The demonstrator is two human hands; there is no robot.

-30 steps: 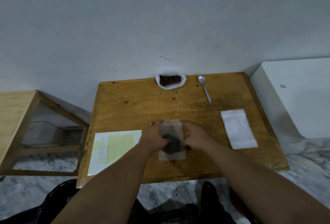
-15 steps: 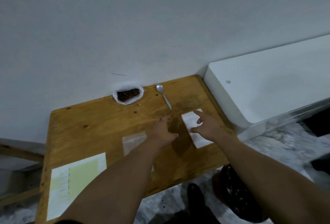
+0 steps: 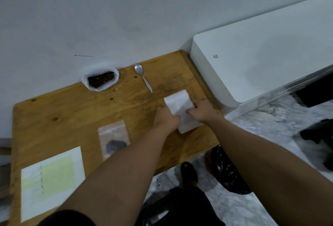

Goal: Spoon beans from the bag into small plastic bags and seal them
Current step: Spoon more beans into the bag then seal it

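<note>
Plain white bag stack (image 3: 177,106) on tabletop (image 3: 72,117) | long axis near-vertical in frame, top leaning left | left hand (image 3: 166,118), right hand (image 3: 204,110): fingers gripping its sides

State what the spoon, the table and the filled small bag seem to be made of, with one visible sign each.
Spoon: probably metal, grey with a dull shine. Table: wood, showing grain and knots, perhaps varnished. Filled small bag: thin clear plastic; dark beans show through.
</note>
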